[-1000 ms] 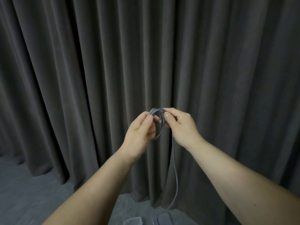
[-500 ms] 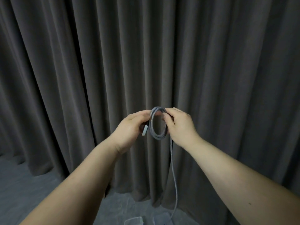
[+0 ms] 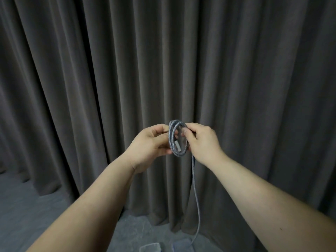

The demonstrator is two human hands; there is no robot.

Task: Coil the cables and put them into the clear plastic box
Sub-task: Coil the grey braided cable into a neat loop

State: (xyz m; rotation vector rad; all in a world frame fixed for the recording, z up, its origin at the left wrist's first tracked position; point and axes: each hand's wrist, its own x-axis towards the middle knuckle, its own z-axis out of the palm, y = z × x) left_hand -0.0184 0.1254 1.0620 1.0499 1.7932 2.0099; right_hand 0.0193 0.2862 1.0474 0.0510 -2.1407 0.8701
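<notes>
A: Between the hands, raised before a dark pleated curtain (image 3: 91,88): a grey braided cable (image 3: 177,153), wound into a small ring. The left hand (image 3: 147,144) pinches one side, the right hand (image 3: 201,140) the other.

B: And the rest?

A: The tail hangs from below the right hand toward the box (image 3: 150,247), far beneath both wrists. Feeding each turn the same size, with no twist, should keep the woven cord flat.

Dark pleated curtain (image 3: 91,88); grey, perhaps carpeted, floor (image 3: 27,206).
</notes>
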